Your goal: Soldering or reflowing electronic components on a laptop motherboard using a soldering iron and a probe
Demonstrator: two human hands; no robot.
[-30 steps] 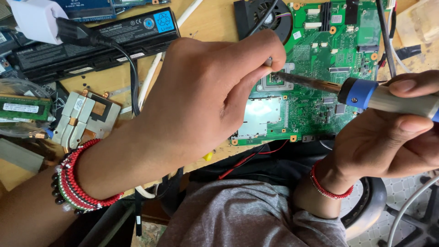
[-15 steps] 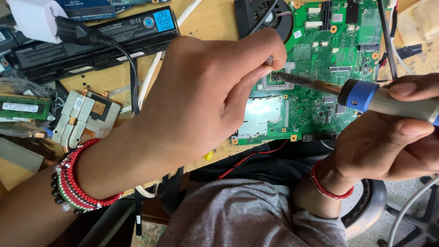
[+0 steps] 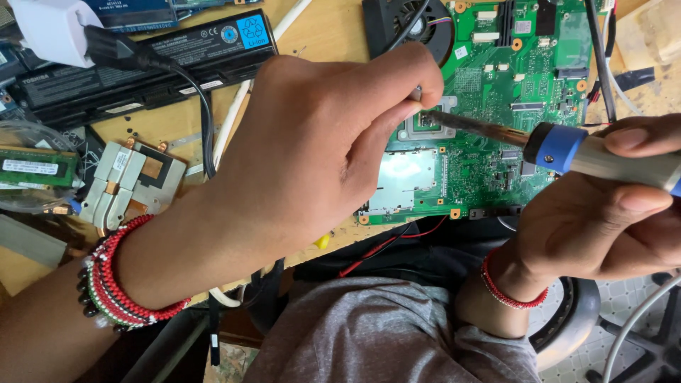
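- The wooden counter [image 3: 333, 28] carries everything, and it is crowded with computer parts.
- A green circuit board [image 3: 489, 163] lies flat at the upper right of the counter, reaching its near edge; a black fan [image 3: 404, 21] sits at the board's top left corner.
- A long black battery pack [image 3: 142, 60] lies across the upper left, with a black cable [image 3: 206, 120] running over it from a white plug [image 3: 50, 32].
- My left hand [image 3: 312, 156] reaches in from the lower left, fingers curled together, fingertips pressed down at the square chip socket [image 3: 429, 124] on the board (whether something small is pinched there, I cannot tell).
- My right hand [image 3: 603, 220] comes from the right, its grip clamped around the handle of a soldering iron [image 3: 567, 149]; the blue collar shows, and the dark metal tip slants left onto the socket, just beside my left fingertips.
- A metal heatsink [image 3: 124, 181] rests at the left, near my left wrist.
- A green memory stick [image 3: 28, 167] lies at the far left edge.
- Red beaded bracelets [image 3: 117, 284] circle my left wrist.
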